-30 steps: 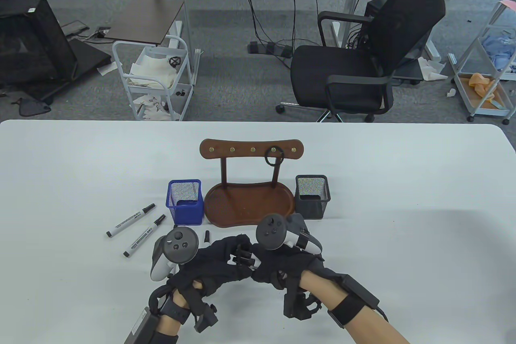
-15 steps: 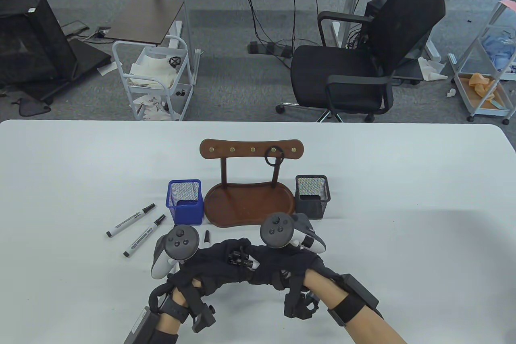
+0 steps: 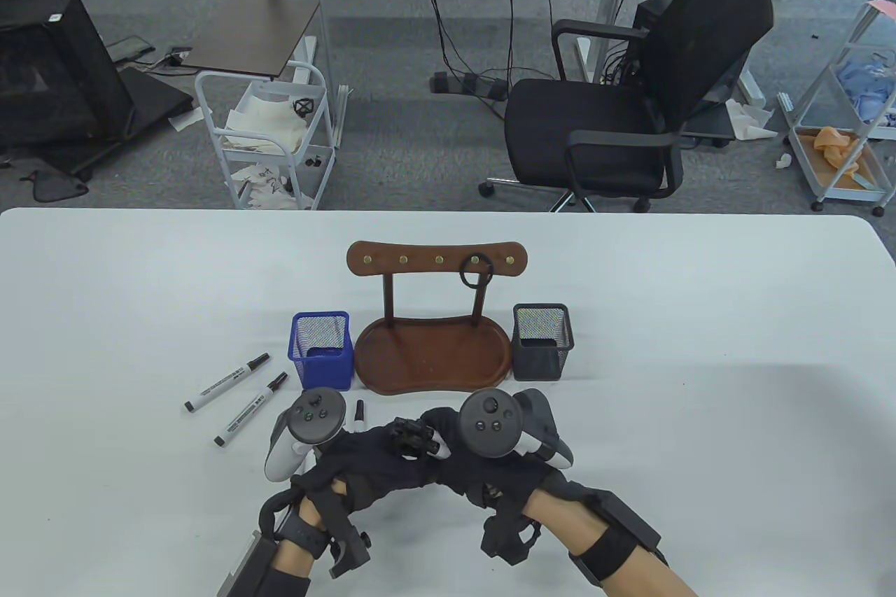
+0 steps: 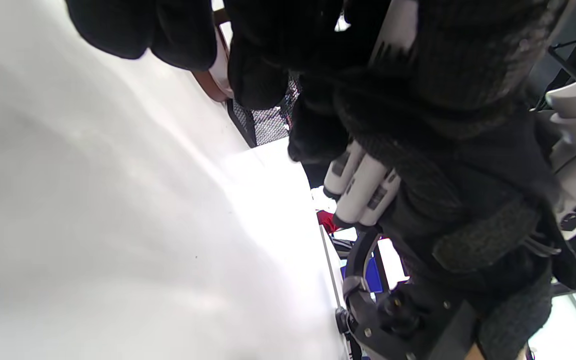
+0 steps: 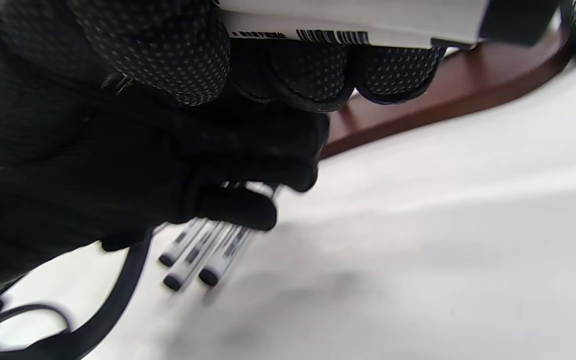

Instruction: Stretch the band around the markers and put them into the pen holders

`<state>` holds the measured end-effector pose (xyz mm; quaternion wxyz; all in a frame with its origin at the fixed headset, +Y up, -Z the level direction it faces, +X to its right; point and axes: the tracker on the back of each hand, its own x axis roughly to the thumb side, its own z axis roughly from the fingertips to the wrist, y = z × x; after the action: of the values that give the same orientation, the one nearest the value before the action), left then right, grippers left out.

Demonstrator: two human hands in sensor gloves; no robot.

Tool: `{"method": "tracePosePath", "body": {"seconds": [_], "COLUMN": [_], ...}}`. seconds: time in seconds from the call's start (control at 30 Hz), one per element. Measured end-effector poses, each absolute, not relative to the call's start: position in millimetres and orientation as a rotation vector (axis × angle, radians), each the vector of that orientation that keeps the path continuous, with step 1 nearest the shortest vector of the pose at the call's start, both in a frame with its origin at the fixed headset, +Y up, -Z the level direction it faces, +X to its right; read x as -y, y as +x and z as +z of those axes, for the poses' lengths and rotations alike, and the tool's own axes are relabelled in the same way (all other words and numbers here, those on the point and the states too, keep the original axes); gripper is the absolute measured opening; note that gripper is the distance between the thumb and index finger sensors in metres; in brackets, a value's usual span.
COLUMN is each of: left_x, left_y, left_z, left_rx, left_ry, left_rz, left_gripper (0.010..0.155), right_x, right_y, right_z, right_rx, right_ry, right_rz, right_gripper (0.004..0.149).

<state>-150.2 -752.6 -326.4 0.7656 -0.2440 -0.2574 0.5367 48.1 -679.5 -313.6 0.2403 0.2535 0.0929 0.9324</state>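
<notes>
My left hand (image 3: 371, 453) and right hand (image 3: 458, 464) meet near the table's front and grip a bundle of white markers (image 3: 413, 434) between them. Its black caps poke out above the fingers. Three black-tipped marker ends (image 4: 363, 187) show side by side below the gloves, and the same marker ends (image 5: 200, 252) appear in the right wrist view. There, dotted fingertips (image 5: 313, 75) curl round a white barrel (image 5: 358, 20). Whether a band circles the bundle is hidden. A blue pen holder (image 3: 322, 348) and a black pen holder (image 3: 541, 339) flank a wooden stand (image 3: 432, 355).
Two loose markers (image 3: 227, 382) (image 3: 250, 409) lie left of the blue holder, and another marker (image 3: 359, 413) lies beside the left tracker. A black band (image 3: 476, 273) hangs on a hook of the stand's top rail. An office chair stands beyond the table's far edge.
Both hands have turned and drawn slightly toward the front edge with the bundle. The right tracker moved right and nearer. The white body of the marker beside the left tracker now shows.
</notes>
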Motion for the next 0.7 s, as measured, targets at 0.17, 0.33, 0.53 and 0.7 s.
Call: {"method": "tracePosePath", "body": {"seconds": [0.17, 0.33, 0.53, 0.7], "left_x": [756.0, 753.9, 746.0, 740.3], "left_y": [-142.2, -139.7, -152.1, -157.4], "left_z": [-324.3, -323.8, -326.8, -326.0], "left_rx": [0.595, 0.637, 0.610, 0.590], "left_ry": [-0.622, -0.621, -0.517, -0.459], "left_rz": [1.150, 1.159, 1.149, 1.162], "left_gripper": [0.081, 0.081, 0.061, 0.052], "right_x": [677.1, 678.5, 696.7, 719.7], "right_y": [46.0, 58.4, 79.4, 92.5], "right_z": [-308.6, -319.8, -339.2, -350.3], "right_rx": [-0.177, -0.357, -0.688, -0.812], "right_ry": [0.730, 0.695, 0.602, 0.461], "right_rz": [2.629, 2.381, 2.029, 1.614], "right_gripper": [0.085, 0.086, 0.079, 0.079]}}
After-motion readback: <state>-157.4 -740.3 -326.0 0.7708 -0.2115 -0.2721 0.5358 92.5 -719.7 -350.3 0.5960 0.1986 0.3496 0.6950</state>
